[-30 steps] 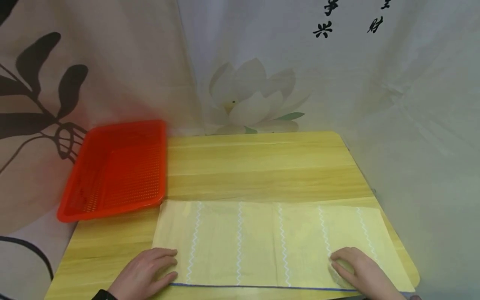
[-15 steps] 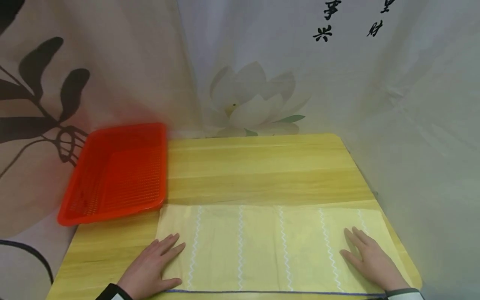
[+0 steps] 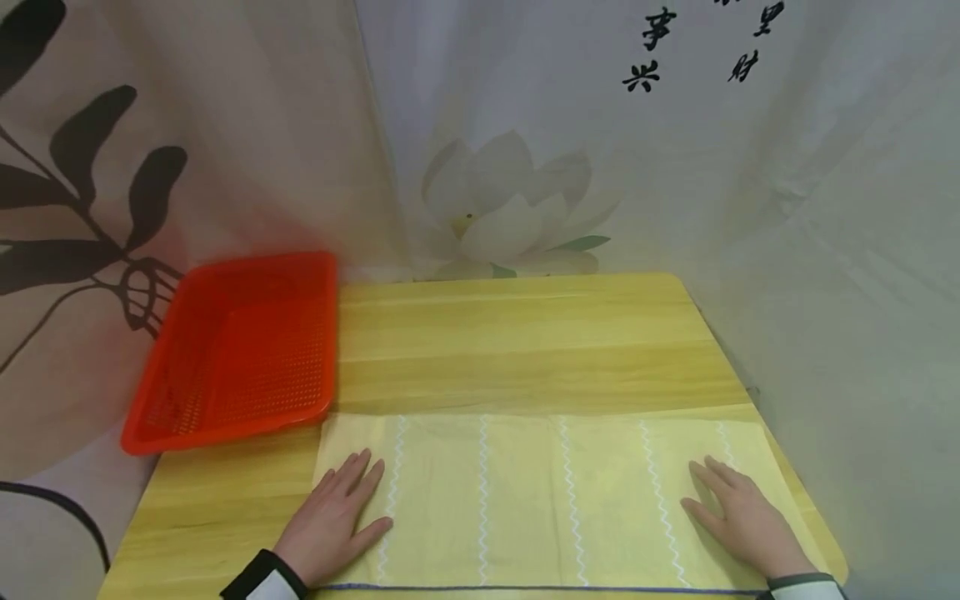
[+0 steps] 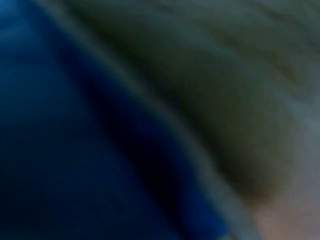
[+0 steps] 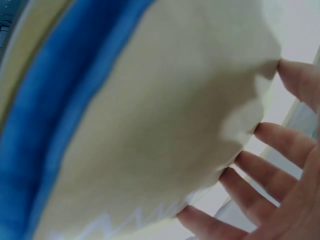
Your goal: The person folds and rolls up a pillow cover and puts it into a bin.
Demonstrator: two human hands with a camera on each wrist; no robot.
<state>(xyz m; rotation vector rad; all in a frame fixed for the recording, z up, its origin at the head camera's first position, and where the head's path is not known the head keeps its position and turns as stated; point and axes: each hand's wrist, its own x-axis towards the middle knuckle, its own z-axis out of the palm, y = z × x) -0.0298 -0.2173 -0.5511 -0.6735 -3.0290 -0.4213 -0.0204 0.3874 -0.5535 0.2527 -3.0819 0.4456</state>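
Note:
A pale yellow folded cloth (image 3: 525,500) with white zigzag stitch lines lies flat along the front of the table, a thin blue edge nearest the person. My left hand (image 3: 333,517) rests on its left end, fingers spread, thumb by the first zigzag line. On the right end my right hand (image 3: 738,512) lies with its fingers extended. Seen from the right wrist, the fingertips (image 5: 245,160) touch the yellow fabric (image 5: 175,100), and the blue edging (image 5: 65,110) runs beside it. The left wrist view is dark and blurred, showing a blue area (image 4: 90,150) against a yellowish surface.
A red plastic basket (image 3: 327,350) stands at the table's back left, its corner close to the cloth. The wooden table (image 3: 517,350) extends behind the cloth. A printed curtain (image 3: 525,100) hangs behind, and a black cable (image 3: 75,508) curves at the left.
Both hands have slid outward from the front edge, up onto the cloth, and their fingers have spread flat. The right hand has also shifted right. The head view has tilted slightly upward.

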